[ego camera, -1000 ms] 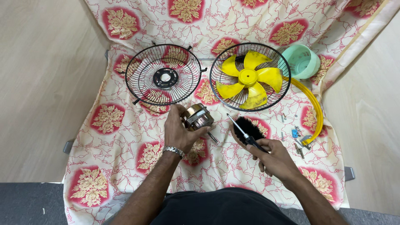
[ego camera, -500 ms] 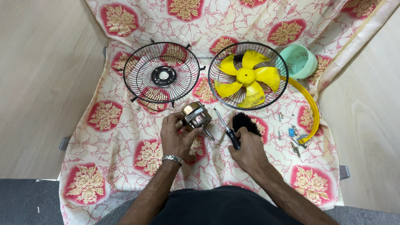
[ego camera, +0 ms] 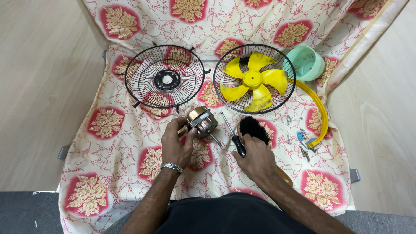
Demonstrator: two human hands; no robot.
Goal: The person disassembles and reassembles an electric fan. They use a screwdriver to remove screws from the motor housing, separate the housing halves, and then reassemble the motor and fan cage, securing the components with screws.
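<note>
I'm gripping the little fan motor (ego camera: 202, 121) in my left hand (ego camera: 177, 145) just under the empty grille (ego camera: 164, 82), my right hand (ego camera: 255, 156) is closing round the screwdriver (ego camera: 233, 135) beside the black brush (ego camera: 255, 128), so I reckon I'm mid-teardown and lining the tip up carefully comes next.

Upper centre, I see two black wire fan grilles (ego camera: 164, 78) (ego camera: 255, 78); the right one carries a yellow five-blade fan (ego camera: 253, 81). Upper right: a mint-green plastic cap (ego camera: 306, 63) and a yellow curved band (ego camera: 317, 108). Centre: a silver-and-brass fan motor (ego camera: 202, 121), a black-handled screwdriver (ego camera: 233, 135) and a black-bristled brush (ego camera: 255, 128). The cloth (ego camera: 108, 147) is cream, red-veined, with red-and-gold floral medallions.
</note>
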